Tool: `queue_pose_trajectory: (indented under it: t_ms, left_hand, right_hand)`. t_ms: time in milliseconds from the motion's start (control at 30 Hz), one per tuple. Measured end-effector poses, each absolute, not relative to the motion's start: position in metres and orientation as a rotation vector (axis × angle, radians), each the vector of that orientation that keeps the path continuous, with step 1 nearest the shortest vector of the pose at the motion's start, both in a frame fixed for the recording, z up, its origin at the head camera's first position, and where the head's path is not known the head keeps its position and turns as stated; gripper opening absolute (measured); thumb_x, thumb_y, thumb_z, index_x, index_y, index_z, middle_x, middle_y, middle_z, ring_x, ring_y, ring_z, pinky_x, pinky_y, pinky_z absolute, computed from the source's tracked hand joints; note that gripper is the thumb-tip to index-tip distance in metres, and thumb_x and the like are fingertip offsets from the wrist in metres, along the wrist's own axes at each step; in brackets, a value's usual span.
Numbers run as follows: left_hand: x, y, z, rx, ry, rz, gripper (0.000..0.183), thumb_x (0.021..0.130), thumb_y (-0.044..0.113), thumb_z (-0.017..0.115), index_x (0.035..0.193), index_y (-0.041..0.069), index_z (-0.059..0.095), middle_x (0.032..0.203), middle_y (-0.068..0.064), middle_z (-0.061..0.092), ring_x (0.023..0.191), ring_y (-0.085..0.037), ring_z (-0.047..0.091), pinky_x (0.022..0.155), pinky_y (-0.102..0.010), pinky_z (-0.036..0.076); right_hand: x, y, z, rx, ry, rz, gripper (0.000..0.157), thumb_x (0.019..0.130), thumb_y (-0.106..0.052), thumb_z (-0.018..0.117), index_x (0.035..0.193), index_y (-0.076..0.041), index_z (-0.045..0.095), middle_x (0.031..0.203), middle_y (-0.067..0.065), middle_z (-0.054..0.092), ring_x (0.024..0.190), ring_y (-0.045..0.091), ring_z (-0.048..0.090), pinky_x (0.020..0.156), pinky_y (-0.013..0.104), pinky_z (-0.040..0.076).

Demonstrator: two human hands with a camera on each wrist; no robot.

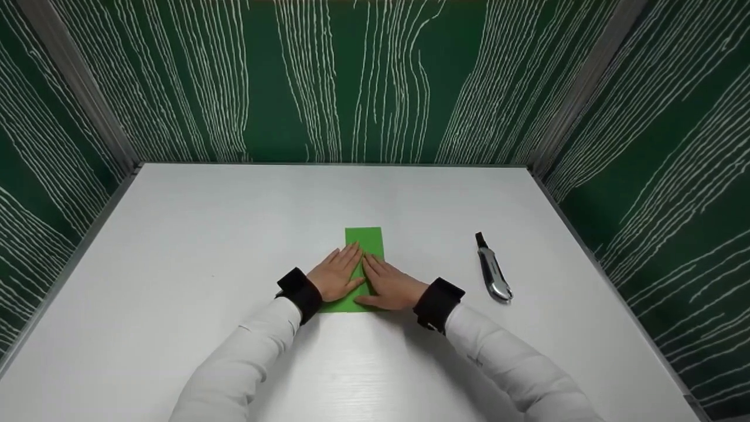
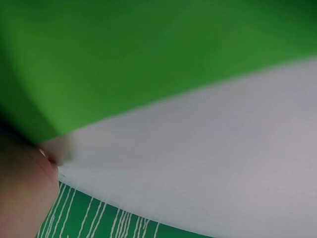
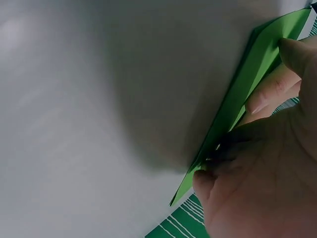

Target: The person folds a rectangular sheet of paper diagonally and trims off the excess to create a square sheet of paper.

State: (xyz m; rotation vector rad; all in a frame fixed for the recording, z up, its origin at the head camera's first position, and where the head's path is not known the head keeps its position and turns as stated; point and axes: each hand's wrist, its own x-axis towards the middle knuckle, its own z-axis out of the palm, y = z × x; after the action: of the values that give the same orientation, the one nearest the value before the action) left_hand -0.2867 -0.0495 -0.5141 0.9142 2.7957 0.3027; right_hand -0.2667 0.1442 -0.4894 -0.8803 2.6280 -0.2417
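Observation:
A green sheet of paper [image 1: 364, 236], folded into layers, lies on the white table between the two hands. My left hand [image 1: 337, 275] rests on its left part, fingers stretched forward. From the right, my right hand [image 1: 391, 286] presses on the sheet with straight fingers, its thumb pointing left across the near part. The two hands' fingertips nearly meet near the paper's middle. Slightly parted layers of the paper [image 3: 267, 49] show along its edge in the right wrist view. In the left wrist view the paper [image 2: 173, 49] fills the upper area, blurred.
A grey and black utility knife [image 1: 494, 272] lies on the table right of the right hand. Dark green panels [image 1: 275, 117] with white wavy lines enclose the white table [image 1: 205, 234] at the back and sides.

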Motion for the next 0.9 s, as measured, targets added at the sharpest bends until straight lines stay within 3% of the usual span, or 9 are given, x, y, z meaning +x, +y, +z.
queue_pose_trajectory:
  t_ms: [367,633,900]
  left_hand:
    - [-0.281,-0.050,-0.507,0.911,2.800,0.325,0.069,0.111,0.040,0.038,0.163,-0.001,0.018,0.173,-0.018,0.016,0.163,-0.031,0.015,0.133,-0.047,0.015]
    - [-0.276,-0.057,-0.512,0.885,2.820,0.320,0.074,0.110,0.046,0.037,0.163,-0.001,0.017,0.173,-0.018,0.014,0.163,-0.031,0.013,0.133,-0.047,0.015]
    - [-0.266,-0.072,-0.521,0.837,2.833,0.373,0.074,0.109,0.042,0.042,0.163,-0.002,0.016,0.173,-0.019,0.013,0.163,-0.032,0.013,0.133,-0.048,0.014]
  right_hand:
    - [-0.270,0.144,-0.496,-0.833,2.601,-0.234,0.094,0.105,-0.059,0.044,0.164,-0.001,0.001,0.174,0.018,-0.004,0.163,0.032,0.000,0.133,0.046,0.016]
    - [-0.267,0.143,-0.490,-0.837,2.602,-0.213,0.092,0.105,-0.058,0.044,0.164,0.000,0.005,0.174,0.019,-0.002,0.163,0.033,0.002,0.133,0.047,0.017]
    - [-0.267,0.143,-0.492,-0.837,2.601,-0.205,0.091,0.105,-0.056,0.046,0.164,0.000,0.005,0.174,0.018,0.000,0.163,0.034,0.003,0.133,0.047,0.017]
